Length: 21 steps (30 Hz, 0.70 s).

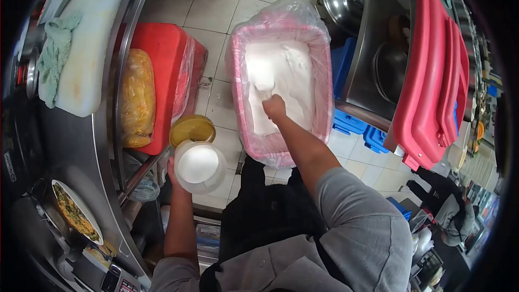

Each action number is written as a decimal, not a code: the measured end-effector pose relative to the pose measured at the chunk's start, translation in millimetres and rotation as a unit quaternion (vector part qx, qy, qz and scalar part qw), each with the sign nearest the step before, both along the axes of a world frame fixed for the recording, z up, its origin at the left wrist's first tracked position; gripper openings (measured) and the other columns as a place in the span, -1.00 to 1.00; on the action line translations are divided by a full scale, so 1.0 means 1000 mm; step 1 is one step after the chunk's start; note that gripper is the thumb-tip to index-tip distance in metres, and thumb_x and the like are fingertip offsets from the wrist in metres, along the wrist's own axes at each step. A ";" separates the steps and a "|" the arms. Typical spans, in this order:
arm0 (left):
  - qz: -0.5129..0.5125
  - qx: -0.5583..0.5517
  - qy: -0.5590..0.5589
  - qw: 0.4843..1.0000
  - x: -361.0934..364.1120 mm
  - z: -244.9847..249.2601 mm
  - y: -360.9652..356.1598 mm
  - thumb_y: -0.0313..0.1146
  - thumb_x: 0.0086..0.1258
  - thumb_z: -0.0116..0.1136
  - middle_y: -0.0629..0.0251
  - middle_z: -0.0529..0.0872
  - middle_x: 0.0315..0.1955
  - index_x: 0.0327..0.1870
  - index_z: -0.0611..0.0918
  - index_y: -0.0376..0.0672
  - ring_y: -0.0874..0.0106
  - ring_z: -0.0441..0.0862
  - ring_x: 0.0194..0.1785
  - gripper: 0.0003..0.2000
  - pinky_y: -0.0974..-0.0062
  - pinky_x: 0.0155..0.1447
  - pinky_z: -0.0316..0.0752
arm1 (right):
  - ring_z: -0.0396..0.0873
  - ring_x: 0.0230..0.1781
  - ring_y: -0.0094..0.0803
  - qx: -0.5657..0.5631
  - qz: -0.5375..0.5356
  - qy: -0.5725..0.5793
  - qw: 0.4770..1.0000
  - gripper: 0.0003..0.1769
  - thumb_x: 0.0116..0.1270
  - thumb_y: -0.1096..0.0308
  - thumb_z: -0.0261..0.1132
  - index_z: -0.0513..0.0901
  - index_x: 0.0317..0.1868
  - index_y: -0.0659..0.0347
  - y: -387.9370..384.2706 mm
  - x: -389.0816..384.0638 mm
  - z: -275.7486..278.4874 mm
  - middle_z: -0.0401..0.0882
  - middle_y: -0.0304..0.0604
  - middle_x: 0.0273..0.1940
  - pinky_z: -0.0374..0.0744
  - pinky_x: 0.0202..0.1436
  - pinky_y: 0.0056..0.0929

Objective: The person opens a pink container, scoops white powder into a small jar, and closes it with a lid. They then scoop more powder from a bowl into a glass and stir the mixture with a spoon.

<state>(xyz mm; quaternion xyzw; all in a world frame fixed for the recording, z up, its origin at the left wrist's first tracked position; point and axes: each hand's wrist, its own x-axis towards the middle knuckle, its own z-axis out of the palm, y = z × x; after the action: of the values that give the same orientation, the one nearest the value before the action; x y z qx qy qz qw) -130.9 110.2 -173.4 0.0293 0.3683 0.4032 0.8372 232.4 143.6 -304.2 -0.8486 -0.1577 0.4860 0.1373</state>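
Observation:
A pink tub lined with clear plastic stands on the floor before me, holding white powder. My right hand reaches into it, fingers wrapped round the handle of a scoop. The scoop's bowl is at the powder and looks heaped with it. At the lower left, my left hand grips the side of a round translucent plastic container with white powder inside; most of its fingers are hidden. Just beyond the container's rim is a yellowish round tub or lid, partly covered by it.
Left of the tub is a red bin with a bagged yellow item on it. Pink lids stand along the right shelf. A steel counter with a cutting board and a dish of food runs along the left.

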 end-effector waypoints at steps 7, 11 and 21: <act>0.021 0.001 0.001 1.000 0.062 0.000 0.021 0.24 0.40 -0.20 0.03 0.50 0.27 0.37 0.39 -0.23 0.07 0.51 0.27 -0.26 0.08 0.34 0.43 | 0.59 -0.16 0.19 0.134 0.176 -0.116 0.968 -0.64 0.07 0.20 0.26 0.54 -0.20 0.30 -0.102 0.060 0.147 0.62 0.25 -0.26 0.53 -0.07 -0.03; 0.003 -0.023 -0.041 0.999 0.129 0.011 0.058 0.14 0.39 -0.02 0.08 0.56 0.23 0.31 0.45 -0.21 0.15 0.52 0.28 -0.35 0.14 0.36 0.42 | 0.60 -0.16 0.14 0.126 0.248 -0.099 0.955 -0.56 0.08 0.22 0.26 0.59 -0.03 0.27 -0.131 0.084 0.278 0.63 0.21 -0.23 0.54 -0.05 -0.09; -0.135 -0.038 -0.205 0.969 0.251 0.022 0.044 0.14 0.30 0.18 0.17 0.61 0.13 0.28 0.46 -0.14 0.22 0.57 0.20 -0.35 0.17 0.31 0.45 | 0.69 -0.14 0.02 -0.122 0.555 -0.258 0.781 -0.70 0.20 0.32 0.19 0.67 -0.13 0.32 -0.043 0.033 0.480 0.70 0.15 -0.19 0.64 -0.05 -0.10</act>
<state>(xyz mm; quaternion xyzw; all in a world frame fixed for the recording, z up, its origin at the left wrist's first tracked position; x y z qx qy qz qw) 120.5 153.8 -151.7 -0.0365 0.1969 0.2694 0.9420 265.4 100.1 175.7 -0.7176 -0.5704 0.2563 -0.3066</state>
